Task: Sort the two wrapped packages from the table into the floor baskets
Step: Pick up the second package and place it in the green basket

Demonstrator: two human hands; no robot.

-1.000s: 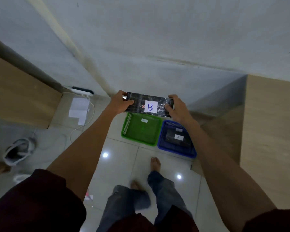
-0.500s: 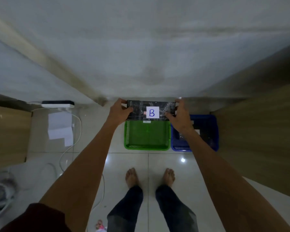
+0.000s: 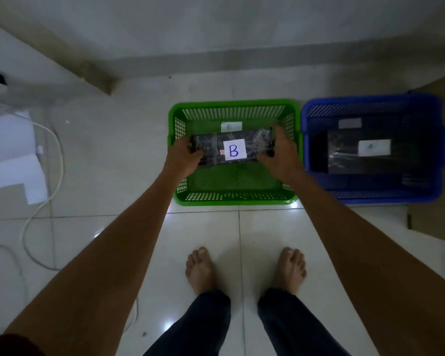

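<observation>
A black plastic-wrapped package with a white label marked B is held level over the green basket. My left hand grips its left end and my right hand grips its right end. Whether it touches the basket floor I cannot tell. A small white tag lies inside the green basket behind the package. Immediately to the right of the green basket stands the blue basket, with a second black wrapped package and its white label lying inside.
Both baskets stand on white floor tiles close to the wall. My bare feet are just in front of the green basket. A white cable and white paper sheets lie on the floor at left. A wooden panel rises right of the blue basket.
I have bent down and lowered the B package from above the baskets' far edge into the green basket's opening. The view now looks straight down at the floor.
</observation>
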